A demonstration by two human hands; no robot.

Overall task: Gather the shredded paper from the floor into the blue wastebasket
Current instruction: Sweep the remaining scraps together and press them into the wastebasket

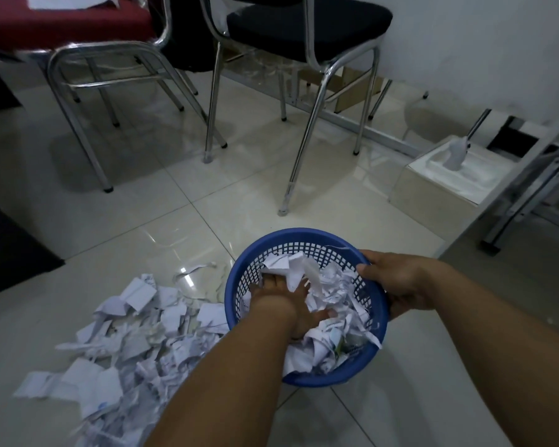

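Note:
The blue wastebasket (pixel 307 241), a round plastic basket with a lattice wall, stands on the tiled floor at lower centre, holding a heap of white paper scraps (pixel 333 321). My left hand (pixel 291 304) is inside it, palm down, fingers spread and pressing on the paper. My right hand (pixel 400 282) grips the basket's right rim. A wide pile of shredded paper (pixel 126 350) lies on the floor just left of the basket, reaching the bottom edge of the view.
Two chrome-legged chairs stand behind: a red-seated one (pixel 78 24) at top left and a black-seated one (pixel 307 24) at top centre. A white box with a brush-like tool (pixel 452 175) sits at right, beside a folding metal frame (pixel 530 195). A dark mat (pixel 10 253) lies at left.

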